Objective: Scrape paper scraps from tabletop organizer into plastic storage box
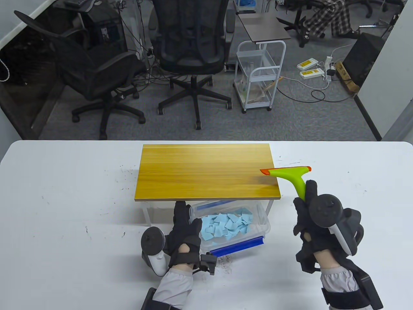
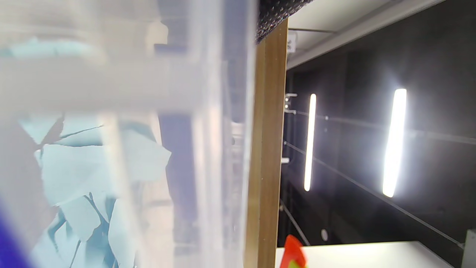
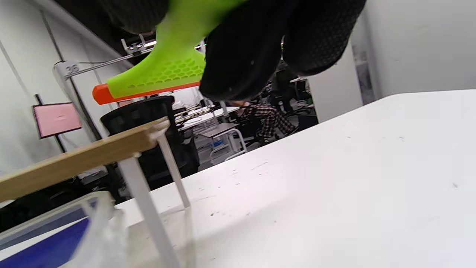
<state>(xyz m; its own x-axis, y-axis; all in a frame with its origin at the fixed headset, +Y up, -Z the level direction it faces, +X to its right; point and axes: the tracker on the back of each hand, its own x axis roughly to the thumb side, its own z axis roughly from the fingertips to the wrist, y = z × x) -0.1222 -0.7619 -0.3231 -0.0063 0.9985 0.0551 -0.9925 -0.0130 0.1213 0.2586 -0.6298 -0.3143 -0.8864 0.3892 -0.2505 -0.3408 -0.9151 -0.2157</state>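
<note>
A wooden tabletop organizer (image 1: 206,171) on white legs stands mid-table, its top bare. A clear plastic storage box (image 1: 263,222) with blue clips sits at its front edge, half under it, holding several light blue paper scraps (image 1: 226,224). My left hand (image 1: 184,226) grips the box's left wall. My right hand (image 1: 306,210) holds a lime-green scraper (image 1: 290,176) by its handle, orange blade raised over the organizer's right front corner. The left wrist view shows the box wall (image 2: 208,149), the scraps (image 2: 81,175) and the organizer's edge (image 2: 266,149). The right wrist view shows the scraper (image 3: 163,74) above the organizer's corner (image 3: 111,149).
The white table (image 1: 64,200) has small dark specks around the organizer. Beyond the far edge stand two office chairs (image 1: 190,48) and a white wire trolley (image 1: 258,77). A seated person's legs (image 1: 329,16) show at the far right.
</note>
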